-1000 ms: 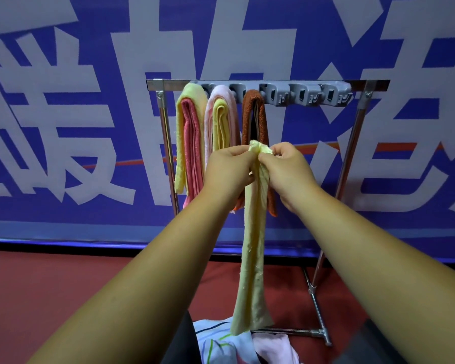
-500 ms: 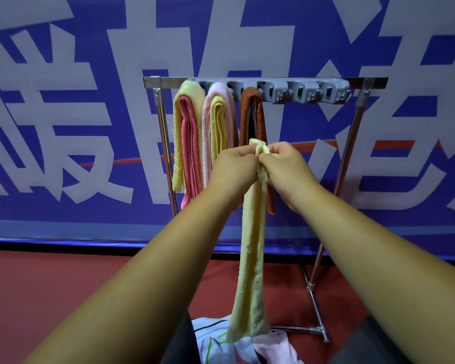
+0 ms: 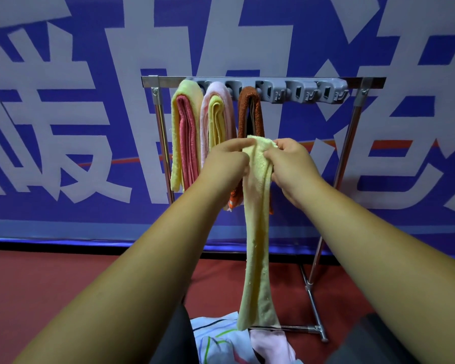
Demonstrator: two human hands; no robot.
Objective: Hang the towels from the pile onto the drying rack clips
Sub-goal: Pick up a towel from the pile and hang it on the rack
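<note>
A long pale yellow towel hangs folded from both my hands in front of the rack. My left hand and my right hand each pinch its top fold. Behind them a metal drying rack carries a grey strip of clips. A yellow-and-red towel, a pink-and-yellow towel and a brown towel hang from the left clips. The clips to the right hold nothing. The pile of white and pink cloth lies low at the bottom.
A blue banner with big white characters covers the wall behind the rack. The floor is red. The rack's foot bar lies on the floor at the lower right.
My hands have drawn slightly apart, and more of the towel's top fold shows between them. The towel's lower end swung a little.
</note>
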